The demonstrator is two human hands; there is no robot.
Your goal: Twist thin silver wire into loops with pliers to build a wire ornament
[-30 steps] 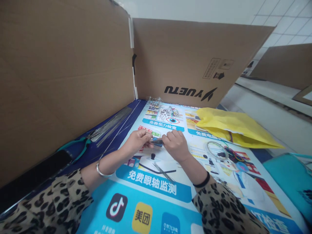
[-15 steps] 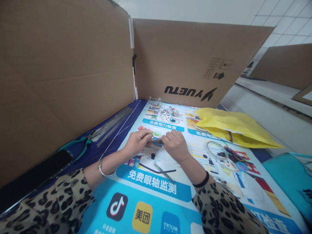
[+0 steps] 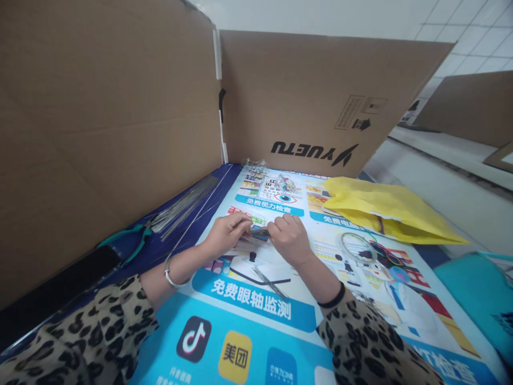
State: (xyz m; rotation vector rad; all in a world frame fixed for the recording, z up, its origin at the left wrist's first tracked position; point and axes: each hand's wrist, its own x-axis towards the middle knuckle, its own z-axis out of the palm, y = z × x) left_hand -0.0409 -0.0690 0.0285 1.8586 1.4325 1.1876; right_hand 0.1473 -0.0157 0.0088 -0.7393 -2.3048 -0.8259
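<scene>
Over the printed mat, my left hand (image 3: 228, 235) is closed in a pinch on what looks like a thin wire, mostly hidden by the fingers. My right hand (image 3: 289, 239) is wrapped round a pair of pliers (image 3: 260, 233). Only their dark metal jaws show, pointing left and meeting the fingertips of my left hand; the handles are hidden in my fist. Below my hands, several short cut wires (image 3: 269, 282) lie on the mat (image 3: 304, 347).
Left, a bundle of straight wires (image 3: 188, 206) lies by teal-handled pliers (image 3: 138, 240) and a black slab (image 3: 60, 297). Wire tangles (image 3: 286, 184) sit at the back. Right are a wire coil (image 3: 356, 247), coloured cords (image 3: 390, 254), a yellow bag (image 3: 385, 208) and a teal pouch (image 3: 476, 294). Cardboard panels (image 3: 312, 91) stand behind.
Almost nothing differs. The pliers' jaws have turned slightly between my hands, which stay in the same place; the whole view has shifted a few pixels.
</scene>
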